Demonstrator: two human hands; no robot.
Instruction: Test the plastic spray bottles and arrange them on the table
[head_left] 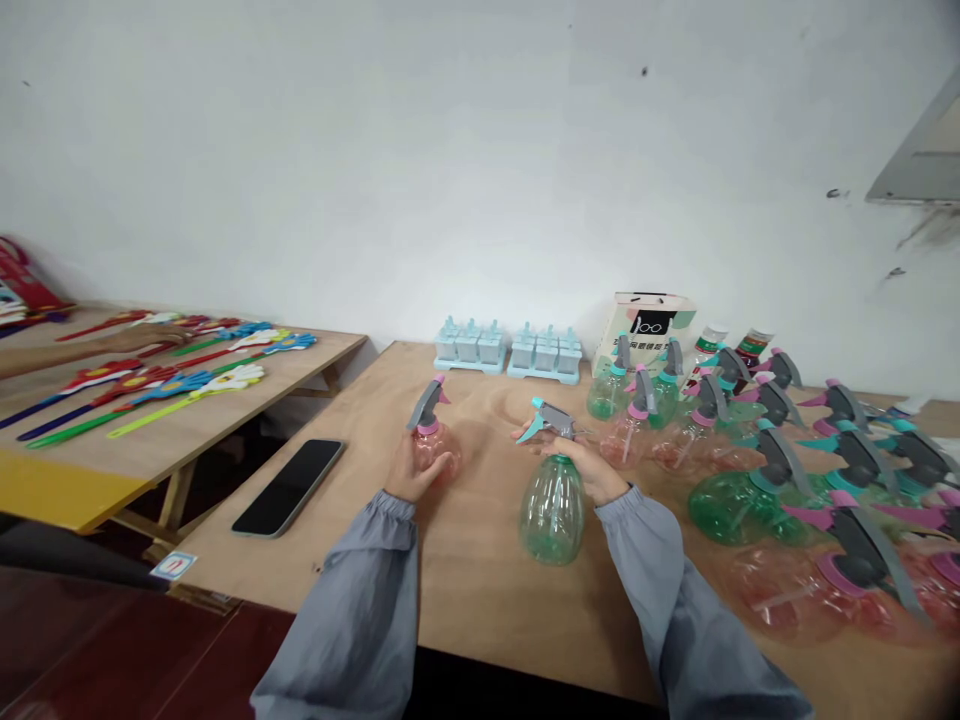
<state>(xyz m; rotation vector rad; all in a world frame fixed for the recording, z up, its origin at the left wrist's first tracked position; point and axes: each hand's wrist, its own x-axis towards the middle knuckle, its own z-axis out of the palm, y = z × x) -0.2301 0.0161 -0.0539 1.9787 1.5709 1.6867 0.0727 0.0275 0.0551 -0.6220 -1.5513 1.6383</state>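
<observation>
My left hand [411, 468] is wrapped round a pink spray bottle [444, 448] with a grey and pink trigger head, upright on the table. My right hand [592, 466] grips a green spray bottle [552, 512] at its neck, just under the grey and turquoise trigger head [553, 418]; its base leans toward me. Right of that hand stand several more pink and green spray bottles [757, 480] in close rows. Part of my right fingers is hidden behind the green bottle's head.
A phone [289, 488] lies at the table's left. Two pale blue popsicle molds [471, 347], a printed box [643, 328] and dark bottles [753, 346] stand near the wall. Another person's hand [147, 336] reaches over colorful hand-shaped sticks [180, 385] on the left table [315, 350].
</observation>
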